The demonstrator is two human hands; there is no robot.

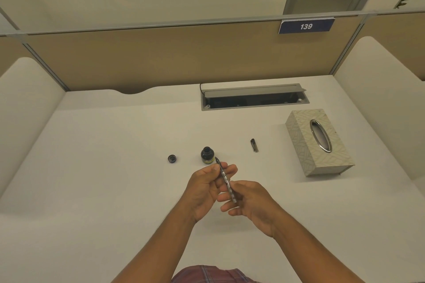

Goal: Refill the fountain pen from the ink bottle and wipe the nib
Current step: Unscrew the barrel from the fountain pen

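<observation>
White desk [115, 179] carries an open ink bottle [207, 155], its cap [172, 158] lying apart to the left and the pen cap [254, 145] lying to the right, near a patterned tissue box [318, 142]. Both forearms reach forward from the bottom edge and meet above the desk, just in front of the bottle. The left hand [204, 187] pinches the fountain pen [226, 181] near its nib end, thumb on top, fingers curled beneath. The right hand [251, 202] has its fingers closed round the barrel's rear end. The pen is tilted, nib pointing away toward the bottle's side; whether it touches is unclear
</observation>
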